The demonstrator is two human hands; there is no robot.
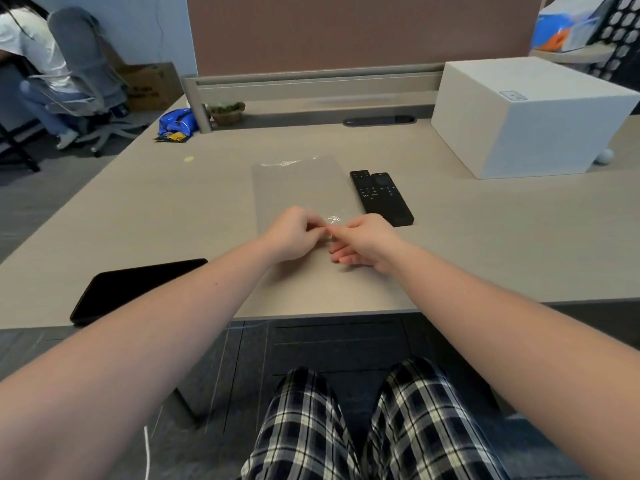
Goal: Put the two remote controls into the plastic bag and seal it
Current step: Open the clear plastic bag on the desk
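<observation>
Bag: clear plastic bag [298, 188] lies flat on the counter [138, 209], long axis running 12 to 6; near edge under the hands.
Remotes: two remote controls [381, 197] side by side, touching, on the counter just beside the bag at its 3 o'clock. Both outside the bag.
Left grip: left hand [292, 233] curled, fingertips pinched tight on the bag's near edge.
Right grip: right hand [363, 240] pinches the same edge with thumb and forefinger; remaining fingers loose, splayed toward 6.
Step, as judged: parting the two film layers to open the mouth. No opening visible yet.
Risk 1: thin film clings; both pinches may hold the same two layers, so pulling only slides the bag.
Risk 2: a hard tug could tear the mouth or spoil the seal strip.
Risk 3: bag is unweighted; a drag toward 3 o'clock could nudge the remotes.
Elsewhere: dark tablet [135, 289] at 8 o'clock, white box [530, 116] at 2 o'clock, both well apart.
</observation>
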